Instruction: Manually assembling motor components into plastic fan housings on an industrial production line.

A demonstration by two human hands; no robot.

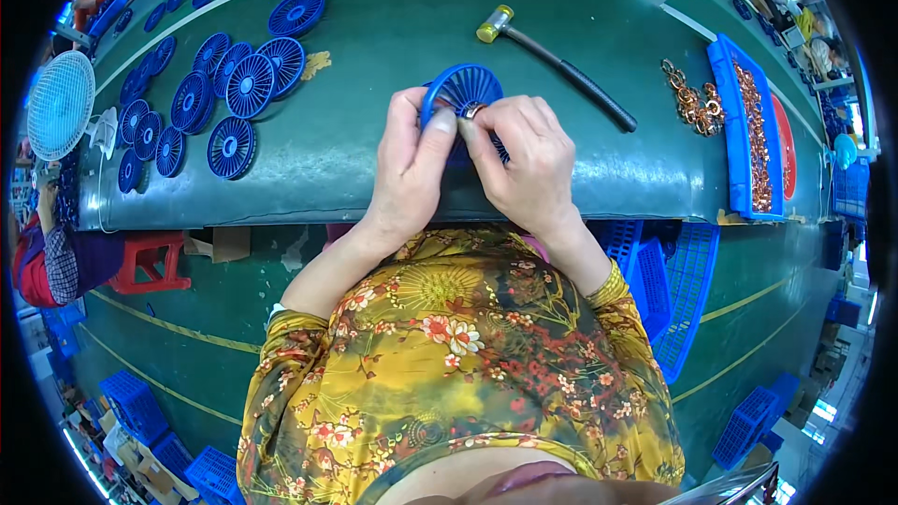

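Observation:
Near the table's front edge, my left hand (408,161) is closed on the rim of a round blue slotted plastic cover (468,86), which stands tilted between my hands. From the other side my right hand (526,157) pinches a small copper-coloured ring (473,111) against the middle of the cover. My fingers hide part of the ring, so how far it sits in the cover cannot be made out. Beyond my right hand lies a mallet (547,56) with a yellowish head and a black grip.
Several similar blue covers (251,86) lie in groups at the left. At the right, loose copper rings (694,101) lie beside a blue tray (725,122) holding many small copper parts. A white fan (62,105) stands at the far left. Blue crates (687,290) sit below the table.

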